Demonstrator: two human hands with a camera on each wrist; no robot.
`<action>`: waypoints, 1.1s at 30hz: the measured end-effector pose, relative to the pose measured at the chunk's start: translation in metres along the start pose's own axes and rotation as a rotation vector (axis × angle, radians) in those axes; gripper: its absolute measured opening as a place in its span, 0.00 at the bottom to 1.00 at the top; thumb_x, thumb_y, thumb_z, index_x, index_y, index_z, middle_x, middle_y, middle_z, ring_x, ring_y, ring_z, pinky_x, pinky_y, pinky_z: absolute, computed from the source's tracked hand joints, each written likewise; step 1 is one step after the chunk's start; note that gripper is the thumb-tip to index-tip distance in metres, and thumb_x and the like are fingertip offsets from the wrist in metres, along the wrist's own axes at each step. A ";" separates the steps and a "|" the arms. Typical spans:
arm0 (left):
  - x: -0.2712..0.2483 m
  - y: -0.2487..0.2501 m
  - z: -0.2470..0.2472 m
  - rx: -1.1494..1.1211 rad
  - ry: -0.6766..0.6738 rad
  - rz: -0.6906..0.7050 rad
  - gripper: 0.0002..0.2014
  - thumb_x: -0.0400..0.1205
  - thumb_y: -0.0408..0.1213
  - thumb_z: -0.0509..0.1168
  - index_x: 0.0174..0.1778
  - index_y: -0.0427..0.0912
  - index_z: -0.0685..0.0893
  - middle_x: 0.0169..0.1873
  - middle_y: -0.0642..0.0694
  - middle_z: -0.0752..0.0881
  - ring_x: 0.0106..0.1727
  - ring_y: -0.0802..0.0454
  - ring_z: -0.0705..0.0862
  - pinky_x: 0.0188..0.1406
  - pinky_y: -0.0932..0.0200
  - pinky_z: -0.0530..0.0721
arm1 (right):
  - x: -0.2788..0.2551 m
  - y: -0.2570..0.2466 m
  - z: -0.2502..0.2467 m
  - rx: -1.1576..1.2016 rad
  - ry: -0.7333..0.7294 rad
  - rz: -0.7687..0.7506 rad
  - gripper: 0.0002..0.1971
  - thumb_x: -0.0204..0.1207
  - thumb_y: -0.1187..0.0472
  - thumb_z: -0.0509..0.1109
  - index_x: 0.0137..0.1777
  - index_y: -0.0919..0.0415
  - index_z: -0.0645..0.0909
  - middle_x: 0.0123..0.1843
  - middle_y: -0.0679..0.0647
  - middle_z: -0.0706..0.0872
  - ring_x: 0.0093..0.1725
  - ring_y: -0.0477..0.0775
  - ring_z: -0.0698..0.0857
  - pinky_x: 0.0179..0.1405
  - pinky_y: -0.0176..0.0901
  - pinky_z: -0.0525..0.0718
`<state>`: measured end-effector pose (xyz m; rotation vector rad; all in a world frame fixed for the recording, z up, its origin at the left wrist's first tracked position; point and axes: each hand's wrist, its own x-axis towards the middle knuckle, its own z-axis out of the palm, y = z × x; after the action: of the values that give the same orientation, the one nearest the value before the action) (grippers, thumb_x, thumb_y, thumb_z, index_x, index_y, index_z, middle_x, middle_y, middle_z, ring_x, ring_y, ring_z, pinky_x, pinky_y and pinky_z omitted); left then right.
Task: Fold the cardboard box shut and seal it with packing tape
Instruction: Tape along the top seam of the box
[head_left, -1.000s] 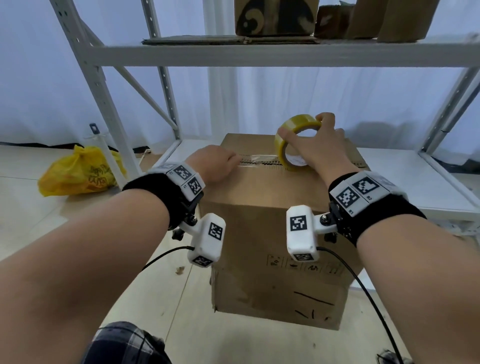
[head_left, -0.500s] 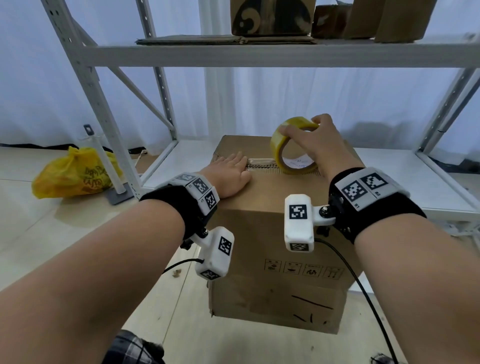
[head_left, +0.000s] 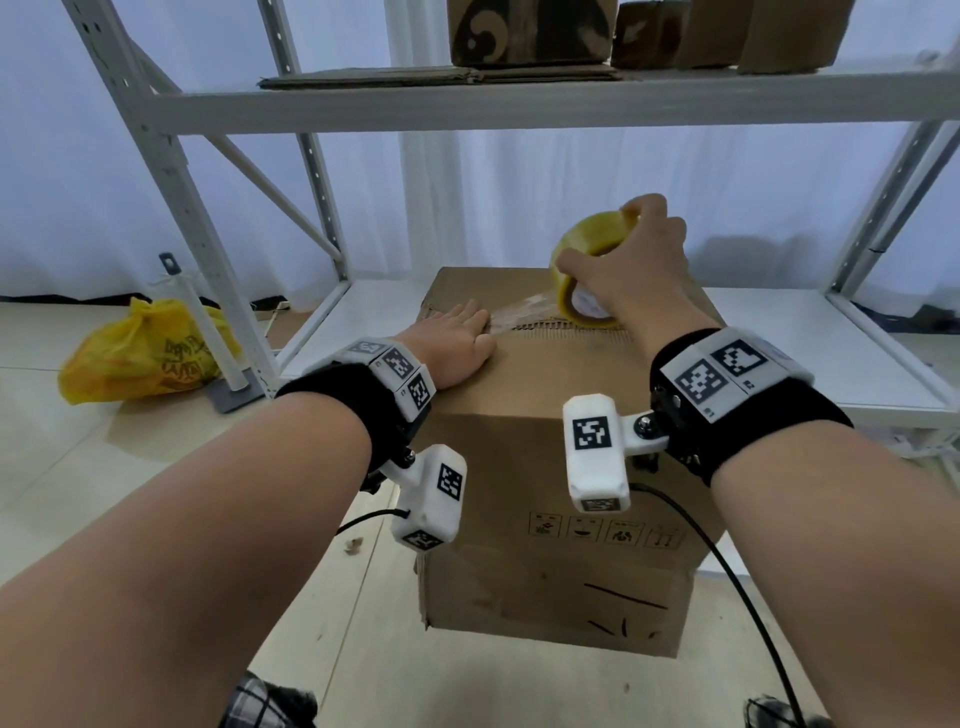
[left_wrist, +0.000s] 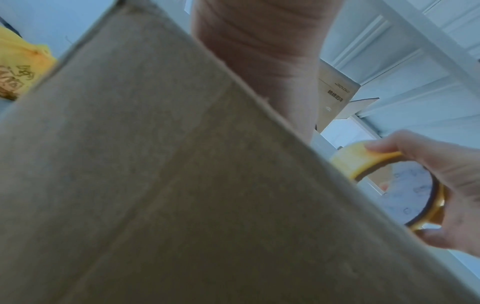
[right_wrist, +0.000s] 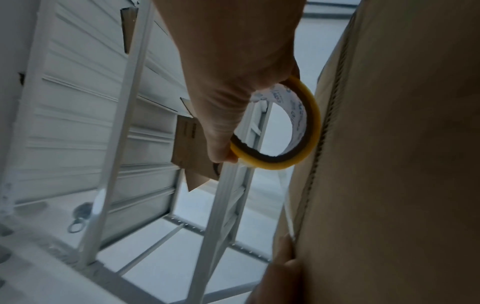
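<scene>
A brown cardboard box stands on the floor with its top flaps folded shut. My left hand lies flat on the left part of the top, pressing the end of a clear tape strip onto the seam. My right hand grips a yellowish roll of packing tape with thumb and fingers, held just above the seam at the middle of the top. The strip runs from the roll to my left fingers. The roll shows past the box edge in the left wrist view, and the roll sits beside the seam in the right wrist view.
A white metal shelf rack stands behind the box, with several cardboard boxes on its upper shelf. A yellow plastic bag lies on the floor at the left beside a rack leg. The low shelf extends to the right.
My right hand has pulled the roll to the right and lifted it, drawing out more tape. My left hand went from curled to flat on the box top.
</scene>
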<state>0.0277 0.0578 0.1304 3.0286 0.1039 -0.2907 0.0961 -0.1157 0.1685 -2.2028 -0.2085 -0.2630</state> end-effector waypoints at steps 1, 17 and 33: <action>0.001 0.000 0.000 0.008 -0.004 -0.005 0.27 0.89 0.43 0.41 0.83 0.38 0.49 0.84 0.41 0.47 0.84 0.49 0.46 0.81 0.54 0.45 | 0.000 0.004 -0.001 -0.022 -0.019 0.005 0.39 0.65 0.43 0.77 0.72 0.52 0.63 0.69 0.57 0.67 0.65 0.62 0.75 0.61 0.54 0.76; 0.002 0.019 -0.001 -0.004 -0.072 0.021 0.26 0.89 0.48 0.39 0.84 0.49 0.47 0.84 0.40 0.43 0.84 0.45 0.45 0.81 0.49 0.44 | -0.006 0.006 -0.001 -0.068 -0.103 0.005 0.28 0.78 0.41 0.62 0.73 0.52 0.63 0.67 0.57 0.70 0.59 0.62 0.77 0.51 0.50 0.74; 0.013 0.052 0.010 0.045 -0.044 -0.005 0.37 0.85 0.62 0.39 0.84 0.40 0.51 0.83 0.36 0.48 0.84 0.41 0.47 0.81 0.46 0.47 | -0.005 0.012 0.004 0.137 -0.107 0.041 0.32 0.74 0.41 0.70 0.75 0.47 0.63 0.74 0.56 0.65 0.71 0.60 0.69 0.59 0.45 0.70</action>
<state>0.0423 0.0056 0.1230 3.0646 0.1034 -0.3655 0.0947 -0.1198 0.1561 -2.0846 -0.2329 -0.1043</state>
